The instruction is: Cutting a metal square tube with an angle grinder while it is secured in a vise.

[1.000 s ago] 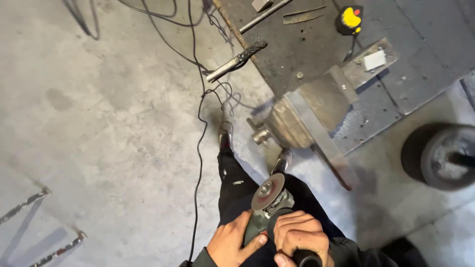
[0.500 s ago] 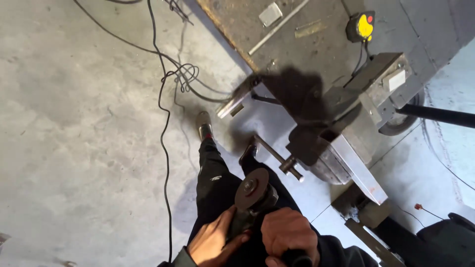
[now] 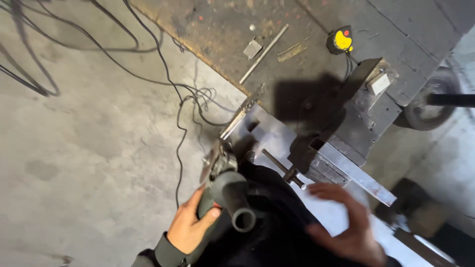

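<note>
Grinder (image 3: 225,185) sits low in the middle of the frame, gripped tight by the left hand (image 3: 190,227) around its dark body, its disc pointing up toward the bench (image 3: 297,29). The right hand (image 3: 349,225) (a bit blurry) is spread wide with nothing in it, just below the vise (image 3: 341,133). A square metal bar (image 3: 354,173) sticks out of the vise. A yellow tape measure (image 3: 341,40) lies on the bench, upper right. Black cables (image 3: 148,74) snake over the floor, upper left.

- Dark grey angle grinder (image 3: 225,185)
- Yellow tape measure (image 3: 341,40) with a red dot
- Rusty brown workbench (image 3: 222,29)
- Black cables (image 3: 148,54) on pale grey floor (image 3: 74,148)
- Silvery steel bar (image 3: 354,170)
</note>
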